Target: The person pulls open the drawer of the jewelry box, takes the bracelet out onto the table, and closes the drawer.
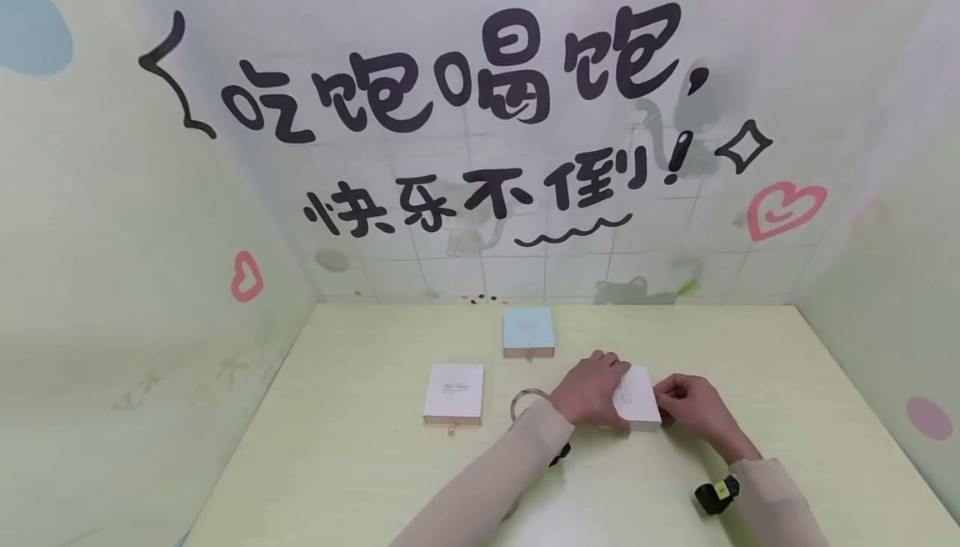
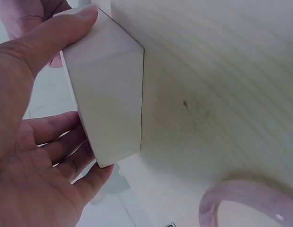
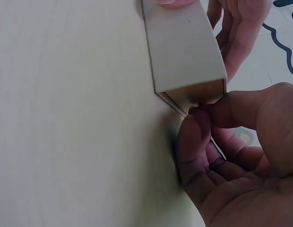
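A white drawer-style gift box lies on the table, right of the middle. My left hand grips it from the left; in the left wrist view, the thumb lies along one narrow side of the box and the fingers touch its broad face. At the opposite end, my right hand pinches thumb and forefinger together. The right wrist view shows that pinch at the brown drawer end of the box, over a small pull tab mostly hidden by the fingertips.
Another white box with a pinkish tab lies to the left on the pale wooden table. Behind stands a light blue box. A pale bangle is near my left wrist. Printed curtains border the table.
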Demonstrator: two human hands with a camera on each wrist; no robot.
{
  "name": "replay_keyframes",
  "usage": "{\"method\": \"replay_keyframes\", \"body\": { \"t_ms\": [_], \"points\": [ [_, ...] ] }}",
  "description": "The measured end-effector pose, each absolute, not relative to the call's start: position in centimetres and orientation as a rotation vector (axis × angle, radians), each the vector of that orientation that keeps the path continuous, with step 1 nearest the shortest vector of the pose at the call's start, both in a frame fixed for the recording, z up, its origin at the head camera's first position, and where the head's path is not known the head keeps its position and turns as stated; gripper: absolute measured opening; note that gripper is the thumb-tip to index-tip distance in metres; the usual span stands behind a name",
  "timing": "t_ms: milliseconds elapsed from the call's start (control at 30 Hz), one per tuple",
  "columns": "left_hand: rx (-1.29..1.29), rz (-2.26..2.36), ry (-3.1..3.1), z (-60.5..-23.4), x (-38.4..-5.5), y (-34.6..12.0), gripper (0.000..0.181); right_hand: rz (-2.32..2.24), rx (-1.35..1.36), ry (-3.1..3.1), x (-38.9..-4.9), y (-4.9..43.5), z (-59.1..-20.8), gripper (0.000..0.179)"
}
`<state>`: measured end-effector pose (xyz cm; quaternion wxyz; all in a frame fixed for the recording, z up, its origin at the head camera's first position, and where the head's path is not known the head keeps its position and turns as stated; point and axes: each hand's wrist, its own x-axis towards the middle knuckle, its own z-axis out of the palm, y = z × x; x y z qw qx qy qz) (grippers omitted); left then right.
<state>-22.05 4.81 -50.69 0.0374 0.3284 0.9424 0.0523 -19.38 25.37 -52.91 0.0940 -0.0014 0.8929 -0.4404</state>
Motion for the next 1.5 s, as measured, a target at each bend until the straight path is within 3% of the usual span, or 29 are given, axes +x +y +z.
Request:
{"method": "replay_keyframes", "body": {
  "t_ms": [1500],
  "points": [
    [0.943, 0.237, 2.881, -49.9, -21.5, 4.6, 0.089, -1.154, 0.011, 2.756, -19.1, 28.3, -52.7, 0.018]
  ]
}}
